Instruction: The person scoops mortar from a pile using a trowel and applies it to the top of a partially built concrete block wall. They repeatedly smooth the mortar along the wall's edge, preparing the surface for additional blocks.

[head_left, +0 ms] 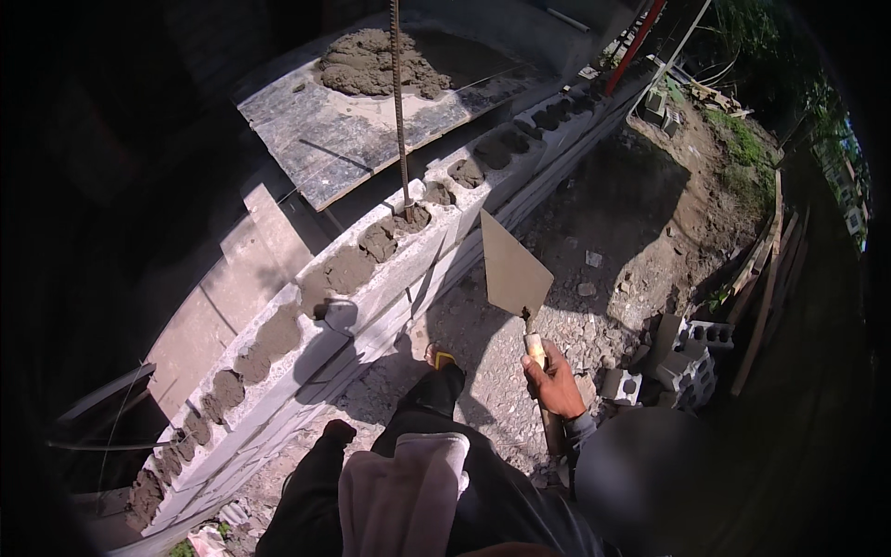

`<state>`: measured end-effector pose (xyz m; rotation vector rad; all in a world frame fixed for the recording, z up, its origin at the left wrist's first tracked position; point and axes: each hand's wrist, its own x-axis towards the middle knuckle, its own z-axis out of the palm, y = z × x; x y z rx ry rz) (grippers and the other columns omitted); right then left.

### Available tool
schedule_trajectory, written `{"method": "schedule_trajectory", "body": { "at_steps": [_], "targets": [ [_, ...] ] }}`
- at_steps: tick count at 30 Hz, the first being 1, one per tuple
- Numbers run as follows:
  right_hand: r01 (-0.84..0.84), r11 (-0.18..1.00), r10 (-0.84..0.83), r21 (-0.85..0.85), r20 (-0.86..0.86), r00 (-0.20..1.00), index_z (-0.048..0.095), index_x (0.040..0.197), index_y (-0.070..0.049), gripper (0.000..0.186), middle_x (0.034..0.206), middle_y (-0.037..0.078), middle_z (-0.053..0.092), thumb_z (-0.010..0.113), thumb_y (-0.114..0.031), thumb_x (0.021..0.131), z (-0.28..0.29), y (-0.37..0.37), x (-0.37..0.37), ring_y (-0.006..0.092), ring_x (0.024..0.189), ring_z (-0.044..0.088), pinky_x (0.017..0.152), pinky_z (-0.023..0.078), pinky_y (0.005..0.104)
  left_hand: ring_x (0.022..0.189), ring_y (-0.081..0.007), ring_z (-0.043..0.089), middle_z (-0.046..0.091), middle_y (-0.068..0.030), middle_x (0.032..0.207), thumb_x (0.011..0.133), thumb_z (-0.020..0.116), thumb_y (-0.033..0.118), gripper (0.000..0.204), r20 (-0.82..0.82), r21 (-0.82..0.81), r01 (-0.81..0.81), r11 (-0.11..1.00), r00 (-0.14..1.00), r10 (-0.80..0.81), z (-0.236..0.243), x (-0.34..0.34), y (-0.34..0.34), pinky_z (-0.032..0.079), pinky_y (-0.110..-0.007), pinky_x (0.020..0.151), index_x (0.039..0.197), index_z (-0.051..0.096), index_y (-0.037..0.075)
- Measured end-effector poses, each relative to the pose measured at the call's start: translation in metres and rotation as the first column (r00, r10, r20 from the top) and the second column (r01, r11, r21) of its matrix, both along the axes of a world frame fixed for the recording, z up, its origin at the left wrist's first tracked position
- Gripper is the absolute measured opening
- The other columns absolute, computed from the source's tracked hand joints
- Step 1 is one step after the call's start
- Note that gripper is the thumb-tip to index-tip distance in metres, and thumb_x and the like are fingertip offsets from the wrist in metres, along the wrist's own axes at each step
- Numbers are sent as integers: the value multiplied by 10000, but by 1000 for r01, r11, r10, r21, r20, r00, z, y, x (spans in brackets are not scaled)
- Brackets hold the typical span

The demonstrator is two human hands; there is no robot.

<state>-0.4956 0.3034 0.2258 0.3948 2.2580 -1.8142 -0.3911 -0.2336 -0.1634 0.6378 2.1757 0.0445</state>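
My right hand point(555, 385) is closed around the wooden handle of a pointed steel trowel point(515, 269), its blade tilted up beside a wall of pale hollow blocks point(345, 343). Grey mortar point(343, 271) fills cavities along the wall's top, and a ribbed steel bar point(401, 121) stands upright out of one. At the end of a dark sleeve, what looks like my left hand point(339, 432) hangs low near the wall; shadow hides its fingers.
Behind the wall, a board point(306, 148) bears a mortar heap point(380, 65). Rubble ground point(585, 297) lies right of the wall, with loose hollow blocks point(687, 371), long planks point(761, 297) and plants point(742, 139) farther right. My sandalled foot point(438, 357) is beside the wall.
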Motion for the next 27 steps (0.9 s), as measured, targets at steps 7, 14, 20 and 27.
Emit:
{"method": "schedule_trajectory", "body": {
  "at_steps": [7,14,20,27],
  "targets": [
    [-76,916,251,395,-414,875,533,1224,-11,391,796,46,550,619,-323,1004,153,54,-279,127,698,473,650,427,304,671,-265,670,671,-58,731,733,740,211,107,272,105,-706,701,698,662,41,-137,71,497,-425,541,704,671,134],
    [-73,512,595,856,-293,748,654,1009,-14,455,917,256,663,626,-463,945,233,68,-572,461,891,644,758,500,519,634,-240,663,667,-58,722,770,723,155,112,475,128,-964,-231,-145,868,106,-190,107,487,-393,514,689,660,108],
    [-162,12,707,987,106,699,671,1084,-10,653,1084,235,674,505,-626,947,204,60,-773,415,1045,642,899,498,515,601,-218,656,663,-59,714,802,708,107,139,386,118,-776,-619,-539,749,102,-169,163,478,-366,490,677,649,87],
    [-697,-16,774,717,450,445,645,1190,-11,669,936,146,663,504,-624,961,167,85,-904,266,807,649,756,530,412,607,-205,655,667,-62,739,837,698,118,113,328,-99,-272,-957,-917,227,126,-145,407,484,-356,490,749,647,69]
  ]
}}
